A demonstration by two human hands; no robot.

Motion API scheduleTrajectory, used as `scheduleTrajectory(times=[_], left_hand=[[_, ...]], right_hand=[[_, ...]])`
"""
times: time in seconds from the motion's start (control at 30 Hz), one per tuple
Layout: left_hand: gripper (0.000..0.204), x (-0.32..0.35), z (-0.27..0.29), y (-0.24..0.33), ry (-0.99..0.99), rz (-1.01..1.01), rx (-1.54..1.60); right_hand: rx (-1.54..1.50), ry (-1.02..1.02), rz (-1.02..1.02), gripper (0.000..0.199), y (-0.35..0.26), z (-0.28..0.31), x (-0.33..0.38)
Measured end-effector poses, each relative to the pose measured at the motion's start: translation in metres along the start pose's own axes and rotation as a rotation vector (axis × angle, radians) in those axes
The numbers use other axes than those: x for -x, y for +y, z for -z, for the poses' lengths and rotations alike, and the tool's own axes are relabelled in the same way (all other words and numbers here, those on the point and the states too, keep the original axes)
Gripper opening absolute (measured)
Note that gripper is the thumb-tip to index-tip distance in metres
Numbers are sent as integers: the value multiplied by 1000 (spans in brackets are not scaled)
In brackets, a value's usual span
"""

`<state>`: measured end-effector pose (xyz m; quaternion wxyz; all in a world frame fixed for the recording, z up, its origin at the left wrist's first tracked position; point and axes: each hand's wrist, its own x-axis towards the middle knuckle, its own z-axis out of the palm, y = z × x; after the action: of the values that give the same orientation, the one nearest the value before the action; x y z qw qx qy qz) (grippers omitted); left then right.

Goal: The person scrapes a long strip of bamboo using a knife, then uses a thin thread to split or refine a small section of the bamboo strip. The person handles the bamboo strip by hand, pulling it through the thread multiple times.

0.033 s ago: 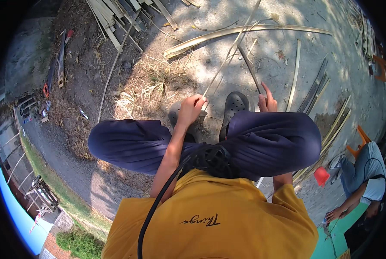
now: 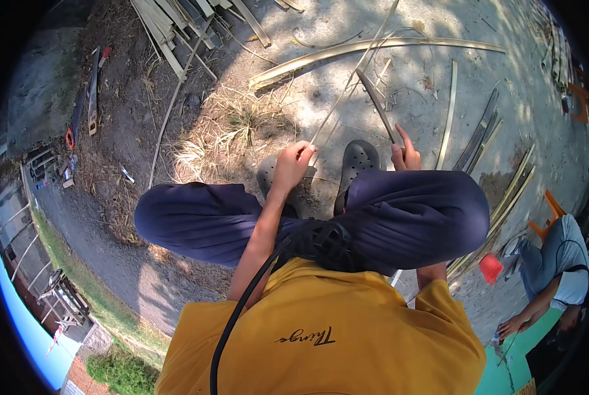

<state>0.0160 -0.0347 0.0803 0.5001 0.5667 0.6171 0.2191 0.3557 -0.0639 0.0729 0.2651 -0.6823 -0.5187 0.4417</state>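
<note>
My left hand is closed, pinching a long thin strip, apparently bamboo, which slants away up and to the right past the top of the picture. My right hand is wrapped round the lower end of a knife with its index finger stretched out; the handle is hidden in the hand. Its long dark blade points away and to the left, the tip close to the strip; whether they touch I cannot tell. Both hands are in front of my bent knees, above my dark clogs.
A broad curved bamboo slat lies beyond my hands, a pale slat to their right. Slats are piled at the far left, near a handsaw. Dry shavings litter the ground. A person sits at right near a red container.
The knife blade has swung slightly to the left, its broad side showing more and its tip nearer the strip. My left hand has shifted very little.
</note>
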Motion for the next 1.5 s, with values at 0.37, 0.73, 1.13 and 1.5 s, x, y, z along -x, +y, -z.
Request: scheduleTrajectory(times=[0.37,0.73,1.13,1.5], left_hand=[[40,-28,-44,2,-129,168,409],[35,-24,-53,18,-119,261,528],[33,-24,-48,20,-50,183,451],[30,-15,-42,17,-90,190,414]], right_hand=[[241,-241,204,65,-64,-26,-7],[356,-257,165,64,-70,-24,-14],[462,-200,159,67,-45,-36,-27],[442,-142,127,66,-47,-22,-42]])
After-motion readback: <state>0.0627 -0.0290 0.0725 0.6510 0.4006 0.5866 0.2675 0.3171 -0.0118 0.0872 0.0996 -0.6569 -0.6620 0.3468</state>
